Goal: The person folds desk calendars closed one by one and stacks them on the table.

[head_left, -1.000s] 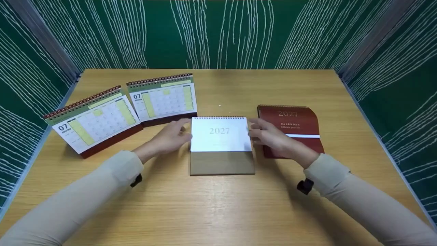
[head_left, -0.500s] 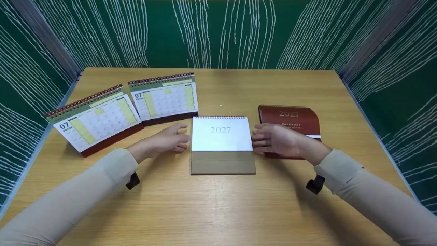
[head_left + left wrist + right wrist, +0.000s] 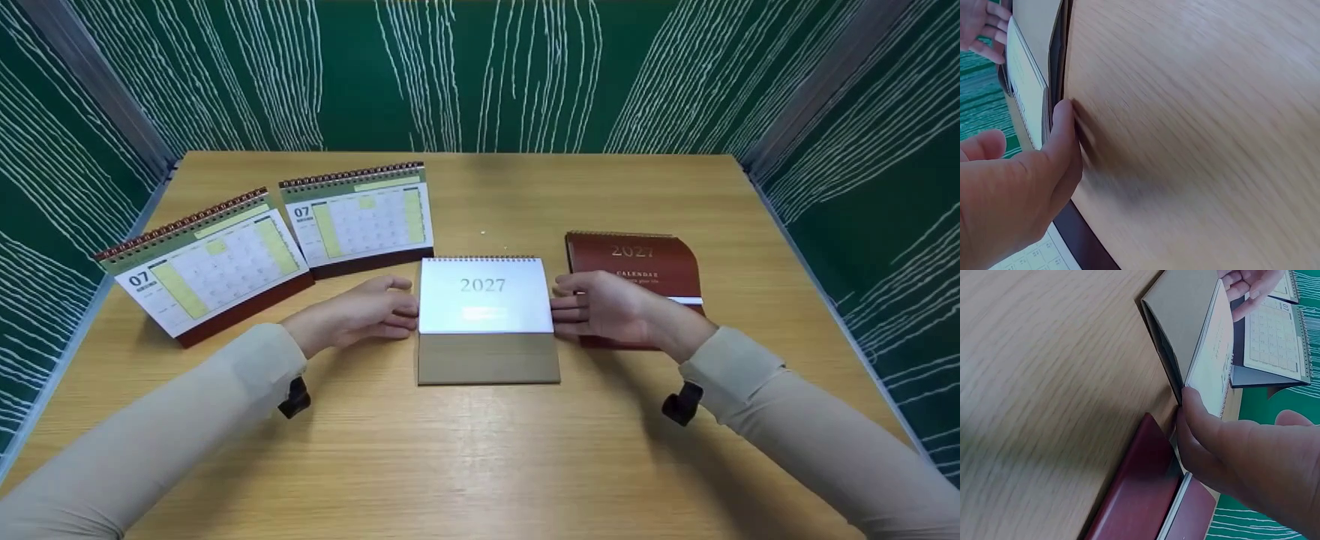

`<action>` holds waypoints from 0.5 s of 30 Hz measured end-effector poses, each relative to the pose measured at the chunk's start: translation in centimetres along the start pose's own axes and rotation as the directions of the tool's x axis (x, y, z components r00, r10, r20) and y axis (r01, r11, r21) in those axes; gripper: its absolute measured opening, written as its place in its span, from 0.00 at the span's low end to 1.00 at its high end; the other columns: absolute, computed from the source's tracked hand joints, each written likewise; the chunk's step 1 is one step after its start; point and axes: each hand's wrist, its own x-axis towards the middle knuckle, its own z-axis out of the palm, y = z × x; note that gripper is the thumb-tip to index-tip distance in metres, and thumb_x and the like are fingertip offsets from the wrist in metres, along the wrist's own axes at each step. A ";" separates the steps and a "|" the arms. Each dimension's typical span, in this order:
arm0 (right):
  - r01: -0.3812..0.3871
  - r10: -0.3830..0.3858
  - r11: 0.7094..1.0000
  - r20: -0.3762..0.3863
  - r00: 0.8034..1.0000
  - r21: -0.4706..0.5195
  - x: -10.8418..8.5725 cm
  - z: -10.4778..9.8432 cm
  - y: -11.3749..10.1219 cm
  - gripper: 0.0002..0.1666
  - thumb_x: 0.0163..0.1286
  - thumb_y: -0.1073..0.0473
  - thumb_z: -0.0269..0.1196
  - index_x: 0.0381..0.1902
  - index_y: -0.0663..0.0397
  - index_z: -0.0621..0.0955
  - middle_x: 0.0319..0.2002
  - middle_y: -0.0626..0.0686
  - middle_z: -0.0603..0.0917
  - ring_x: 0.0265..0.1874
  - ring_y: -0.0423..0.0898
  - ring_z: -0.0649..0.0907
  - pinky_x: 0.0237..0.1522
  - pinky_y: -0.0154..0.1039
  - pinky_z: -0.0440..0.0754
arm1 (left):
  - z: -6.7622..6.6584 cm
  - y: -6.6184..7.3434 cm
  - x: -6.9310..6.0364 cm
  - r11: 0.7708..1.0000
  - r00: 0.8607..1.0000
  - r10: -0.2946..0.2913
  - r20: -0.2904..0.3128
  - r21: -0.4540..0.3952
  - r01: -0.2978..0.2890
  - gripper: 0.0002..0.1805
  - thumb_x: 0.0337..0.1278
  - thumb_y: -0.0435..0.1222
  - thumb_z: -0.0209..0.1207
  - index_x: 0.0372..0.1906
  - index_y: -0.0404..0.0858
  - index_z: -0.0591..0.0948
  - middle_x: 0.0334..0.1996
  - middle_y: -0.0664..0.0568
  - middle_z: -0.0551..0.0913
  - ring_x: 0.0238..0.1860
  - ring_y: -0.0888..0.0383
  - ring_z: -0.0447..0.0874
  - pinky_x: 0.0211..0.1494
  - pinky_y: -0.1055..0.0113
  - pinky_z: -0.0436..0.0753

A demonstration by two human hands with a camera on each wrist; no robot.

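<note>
A desk calendar (image 3: 486, 296) with a white cover marked 2027 and a brown cardboard base lies low at the middle of the table. Its spiral binding runs along the far edge. On its left side is my left hand (image 3: 365, 313), fingers extended, the tips at the calendar's edge. My right hand (image 3: 619, 311) is at the opposite side, its fingertips at that edge and its palm over part of a red calendar (image 3: 630, 259). In the right wrist view, fingers of the right hand (image 3: 1241, 455) touch the side of the cardboard base (image 3: 1182, 315). Neither hand grips anything.
Two calendars with 07 pages stand propped at the left, one nearer (image 3: 214, 270) and one farther (image 3: 360, 221). A white band crosses the red calendar at the right. Green walls with white lines enclose the wooden table (image 3: 480, 457) at the back and sides.
Both hands have moved down the calendar's sides from its upper corners, and their fingers have straightened. Over the last half second the fingertips have come slightly closer to its edges. The calendars stay in place.
</note>
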 end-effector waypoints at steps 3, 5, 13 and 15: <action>-0.002 0.002 1.000 -0.014 1.000 -0.002 0.3 0.1 0.0 0.15 0.85 0.56 0.48 0.61 0.56 0.63 0.74 0.67 0.64 0.75 0.62 0.67 0.78 0.55 0.68 | 0.1 0.1 0.2 1.000 1.000 -0.014 -0.007 -0.025 0.014 0.37 0.81 0.35 0.51 0.85 0.34 0.50 0.69 0.35 0.73 0.60 0.49 0.81 0.70 0.55 0.81; -0.001 0.001 1.000 -0.030 1.000 -0.009 0.5 0.2 0.0 0.14 0.84 0.56 0.48 0.59 0.57 0.65 0.72 0.66 0.66 0.73 0.61 0.69 0.77 0.55 0.69 | 0.2 0.1 0.3 0.999 1.000 -0.019 -0.012 -0.037 0.019 0.37 0.82 0.35 0.51 0.85 0.33 0.50 0.70 0.35 0.73 0.59 0.48 0.81 0.70 0.55 0.81; -0.004 0.002 1.000 -0.079 0.997 -0.023 1.1 0.7 0.1 0.09 0.83 0.58 0.49 0.52 0.58 0.68 0.64 0.62 0.71 0.65 0.58 0.74 0.76 0.54 0.70 | 0.4 0.1 0.5 0.998 0.999 -0.037 -0.036 -0.043 0.036 0.37 0.81 0.34 0.52 0.85 0.33 0.51 0.70 0.35 0.72 0.58 0.49 0.82 0.68 0.57 0.83; -0.009 0.006 1.000 -0.091 0.996 -0.027 1.2 0.8 0.1 0.12 0.83 0.58 0.49 0.56 0.58 0.69 0.64 0.62 0.71 0.64 0.57 0.74 0.76 0.54 0.70 | 0.5 0.1 0.6 0.998 0.999 -0.038 -0.039 -0.047 0.036 0.37 0.81 0.34 0.52 0.85 0.32 0.51 0.70 0.34 0.72 0.58 0.49 0.82 0.68 0.57 0.83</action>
